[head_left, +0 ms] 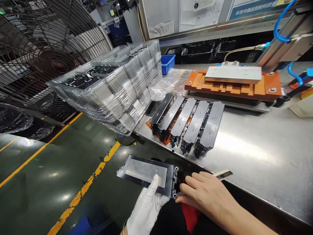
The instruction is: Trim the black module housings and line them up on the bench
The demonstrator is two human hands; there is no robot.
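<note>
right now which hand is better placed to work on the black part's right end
Probably the right hand: its fingers are at that end, while the gloved left hand holds the black part.

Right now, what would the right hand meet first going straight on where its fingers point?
Probably the nearer end of the black part in the gloved left hand, though depth there is unclear.

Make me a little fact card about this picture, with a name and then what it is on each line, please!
Left hand: white-gloved hand, thumb on a flat black part
Right hand: bare hand, fingers curled near the part's end
Bench: shiny metal bench
Row: five dark parts side by side
Behind the row: orange fixture
Left of the row: stacked clear trays
Upper left: big wire-fronted fan
Floor: green, with yellow lines
</note>
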